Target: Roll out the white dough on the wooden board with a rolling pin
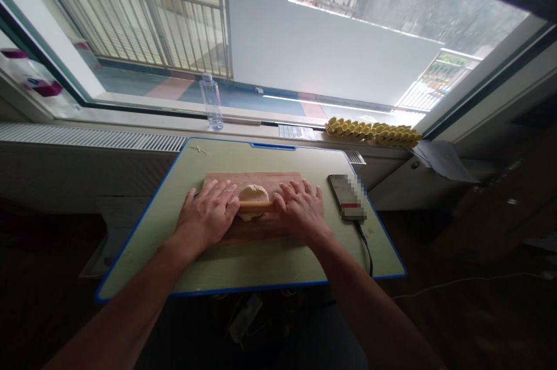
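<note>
A wooden rolling pin (256, 205) lies across a pale lump of dough (253, 193) on a wooden board (256, 235). Over the pin's left end rests my left hand (209, 211), its fingers bent forward and the thumb against the wood. My right hand (300, 207) covers the other end, with the fingers curved and somewhat apart. Dough shows both in front of and behind the pin, between my two hands. Both ends of the pin are hidden under my palms.
The board lies on a small pale green table (152, 254) with a blue edge. To the right is a phone (343, 196) with a black cable (366, 248). Along the windowsill stand a clear bottle (211, 103) and yellow egg trays (372, 132). A radiator (96, 137) runs below.
</note>
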`<state>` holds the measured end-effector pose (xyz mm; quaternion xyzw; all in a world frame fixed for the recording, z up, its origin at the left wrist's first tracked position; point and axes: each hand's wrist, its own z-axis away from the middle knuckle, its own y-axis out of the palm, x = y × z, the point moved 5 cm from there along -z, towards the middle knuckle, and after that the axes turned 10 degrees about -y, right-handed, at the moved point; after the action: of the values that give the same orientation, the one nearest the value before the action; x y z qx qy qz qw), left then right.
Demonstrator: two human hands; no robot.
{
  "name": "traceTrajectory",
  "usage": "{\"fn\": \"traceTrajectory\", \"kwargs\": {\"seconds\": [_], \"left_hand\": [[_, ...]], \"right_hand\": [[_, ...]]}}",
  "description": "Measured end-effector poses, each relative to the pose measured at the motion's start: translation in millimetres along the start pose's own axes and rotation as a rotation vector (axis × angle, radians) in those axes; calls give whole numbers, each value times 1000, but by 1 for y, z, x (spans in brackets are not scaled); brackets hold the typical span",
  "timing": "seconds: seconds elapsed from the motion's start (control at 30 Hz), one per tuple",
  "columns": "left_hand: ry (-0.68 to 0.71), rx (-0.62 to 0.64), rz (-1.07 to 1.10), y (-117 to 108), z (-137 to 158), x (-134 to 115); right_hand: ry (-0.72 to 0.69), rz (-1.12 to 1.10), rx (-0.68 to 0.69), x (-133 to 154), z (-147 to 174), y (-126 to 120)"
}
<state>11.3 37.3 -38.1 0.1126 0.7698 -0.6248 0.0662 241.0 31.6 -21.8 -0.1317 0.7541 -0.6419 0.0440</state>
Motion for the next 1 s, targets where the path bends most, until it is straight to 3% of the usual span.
{"fn": "traceTrajectory", "kwargs": {"seconds": [0.6,0.83,1.0], "left_hand": [[-37,31,-13,4,-32,4],[-90,170,-84,3,-47,2],[-114,190,-107,4,-57,0]], "right_hand": [[-78,-74,123,-10,-50,-1],[-79,-30,192,-16,-64,4],[-52,-52,206,-19,-71,7]]}}
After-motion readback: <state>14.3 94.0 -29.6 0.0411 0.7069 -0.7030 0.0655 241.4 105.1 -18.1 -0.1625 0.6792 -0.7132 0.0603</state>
